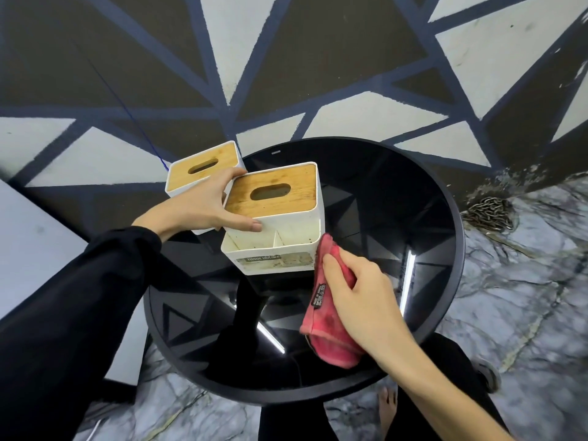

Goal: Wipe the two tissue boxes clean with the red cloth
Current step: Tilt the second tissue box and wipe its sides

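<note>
Seen from the head camera, looking down, a person in black sleeves is standing over a round black glossy table [445, 249] that is mirroring a wall painted with dark and pale triangles. Two white tissue boxes with wooden lids are sitting on the table's far left side. The nearer tissue box [280, 237] is being steadied by the left hand [203, 205], whose fingers are reaching across its far left edge while the thumb is pressing on the near left corner of the lid, probably so the box is not sliding while it is being wiped. The farther tissue box [200, 173] is standing just behind and to the left, partly hidden by that hand, and whether the two boxes are touching cannot be told. The right hand [359, 294] is curling its fingers round a bunched red cloth [327, 316], pressing the cloth's upper end against the right side of the nearer box, with a small black label hanging from the cloth's edge. Each lid has an oval slot, and no tissue is showing through either one. The nearer box also has an open front pocket, divided into compartments, which is holding nothing visible beyond some dark specks. A worn label is peeling on its front face.
</note>
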`<state>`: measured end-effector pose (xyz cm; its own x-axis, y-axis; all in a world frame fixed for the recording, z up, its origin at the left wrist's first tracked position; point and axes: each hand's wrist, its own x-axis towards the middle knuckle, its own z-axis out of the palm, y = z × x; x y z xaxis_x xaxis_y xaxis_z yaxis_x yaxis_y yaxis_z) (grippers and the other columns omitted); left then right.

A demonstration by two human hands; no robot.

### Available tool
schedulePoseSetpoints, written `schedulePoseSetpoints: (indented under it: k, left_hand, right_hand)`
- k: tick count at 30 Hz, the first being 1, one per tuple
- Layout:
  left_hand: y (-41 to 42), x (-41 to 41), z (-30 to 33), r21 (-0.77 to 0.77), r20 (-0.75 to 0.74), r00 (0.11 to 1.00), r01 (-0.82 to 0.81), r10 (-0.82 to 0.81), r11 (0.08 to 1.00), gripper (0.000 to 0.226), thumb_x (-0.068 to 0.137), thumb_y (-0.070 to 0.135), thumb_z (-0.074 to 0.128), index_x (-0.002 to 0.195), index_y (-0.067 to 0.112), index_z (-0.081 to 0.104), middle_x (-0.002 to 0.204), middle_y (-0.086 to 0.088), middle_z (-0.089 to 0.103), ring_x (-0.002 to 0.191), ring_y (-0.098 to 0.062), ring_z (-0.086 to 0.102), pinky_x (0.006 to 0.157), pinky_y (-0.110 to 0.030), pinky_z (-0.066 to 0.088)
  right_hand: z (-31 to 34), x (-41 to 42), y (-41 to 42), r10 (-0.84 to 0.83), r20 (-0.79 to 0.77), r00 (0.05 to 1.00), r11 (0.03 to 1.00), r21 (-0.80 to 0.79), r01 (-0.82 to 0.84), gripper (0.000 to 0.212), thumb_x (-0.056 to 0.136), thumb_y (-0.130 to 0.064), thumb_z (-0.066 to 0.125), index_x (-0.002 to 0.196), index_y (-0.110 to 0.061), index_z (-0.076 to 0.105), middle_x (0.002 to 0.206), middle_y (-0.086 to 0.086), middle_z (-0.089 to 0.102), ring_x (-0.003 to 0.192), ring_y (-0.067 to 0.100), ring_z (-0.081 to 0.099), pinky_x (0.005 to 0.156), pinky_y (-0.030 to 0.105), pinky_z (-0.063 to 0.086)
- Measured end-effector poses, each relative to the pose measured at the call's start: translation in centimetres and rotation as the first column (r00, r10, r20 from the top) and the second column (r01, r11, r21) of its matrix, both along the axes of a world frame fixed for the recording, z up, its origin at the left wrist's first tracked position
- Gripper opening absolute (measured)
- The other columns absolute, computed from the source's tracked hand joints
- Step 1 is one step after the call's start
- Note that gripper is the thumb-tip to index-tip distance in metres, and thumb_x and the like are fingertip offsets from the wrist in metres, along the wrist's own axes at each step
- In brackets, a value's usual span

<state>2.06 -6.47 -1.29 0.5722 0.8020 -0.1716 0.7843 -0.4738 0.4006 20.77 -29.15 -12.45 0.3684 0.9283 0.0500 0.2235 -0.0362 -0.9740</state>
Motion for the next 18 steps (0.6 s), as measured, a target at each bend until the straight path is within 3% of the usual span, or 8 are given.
schedulePoseSetpoints:
  k: [3,6,10,13,15,18]
  left_hand:
    - [-0.2,0.3,-0.3,0.021,0.023,1.000,-0.014,0.014,1.000,0.120,0.063,0.070,0.089,0.160,0.030,0.029,0.148,0.011,0.041,0.110,-0.008,0.056,0.075,-0.035,0.064]
    - [-0.5,1.0,-0.6,0.051,0.047,0.998,-0.043,0.040,0.998,0.112,0.065,0.062,0.084,0.156,0.024,0.031,0.142,0.007,0.044,0.104,-0.011,0.060,0.062,-0.026,0.060]
    - [-0.7,1.3,-0.6,0.051,0.065,0.996,-0.058,0.055,0.997,0.112,0.064,0.062,0.083,0.156,0.023,0.032,0.138,0.007,0.046,0.098,-0.012,0.062,0.057,-0.022,0.057]
    - [-0.8,1.1,-0.6,0.050,0.074,0.995,-0.063,0.059,0.997,0.120,0.063,0.078,0.084,0.157,0.026,0.032,0.140,0.010,0.045,0.103,-0.012,0.061,0.059,-0.024,0.059]
    - [-0.8,0.8,-0.9,0.037,0.076,0.995,-0.073,0.070,0.997,0.132,0.051,0.086,0.079,0.160,0.029,0.030,0.145,0.013,0.042,0.112,-0.013,0.058,0.066,-0.026,0.061]
    - [-0.8,0.5,-1.3,0.057,0.086,0.993,-0.086,0.081,0.995,0.139,0.047,0.089,0.071,0.164,0.028,0.026,0.158,0.009,0.039,0.128,-0.011,0.045,0.100,-0.032,0.052]
  right_hand:
    - [0.6,0.5,1.1,-0.058,-0.015,0.998,0.998,0.005,0.058,0.040,0.109,-0.034,0.047,0.081,-0.014,0.067,0.072,0.011,0.068,0.070,0.022,0.064,0.066,0.033,0.050]
    - [1.3,1.8,2.4,-0.093,-0.009,0.996,0.996,-0.013,0.093,0.043,0.109,-0.034,0.047,0.080,-0.008,0.065,0.074,0.013,0.068,0.072,0.025,0.064,0.066,0.035,0.050]
    - [1.5,2.2,2.5,-0.065,0.008,0.998,0.997,-0.030,0.065,0.043,0.109,-0.035,0.046,0.079,-0.012,0.066,0.068,0.009,0.067,0.064,0.022,0.064,0.063,0.035,0.053]
    - [1.1,1.8,1.6,-0.023,0.024,0.999,0.999,-0.045,0.025,0.044,0.109,-0.036,0.047,0.072,-0.016,0.061,0.060,0.003,0.060,0.057,0.016,0.059,0.059,0.033,0.049]
    - [0.9,1.9,1.0,0.002,0.041,0.999,0.999,-0.042,-0.001,0.043,0.108,-0.037,0.048,0.073,-0.017,0.062,0.064,0.007,0.062,0.060,0.018,0.060,0.061,0.033,0.049]
    - [1.1,1.9,0.3,0.042,0.088,0.995,0.999,-0.019,-0.040,0.039,0.108,-0.037,0.050,0.075,-0.020,0.064,0.066,0.009,0.062,0.059,0.013,0.057,0.060,0.027,0.047]
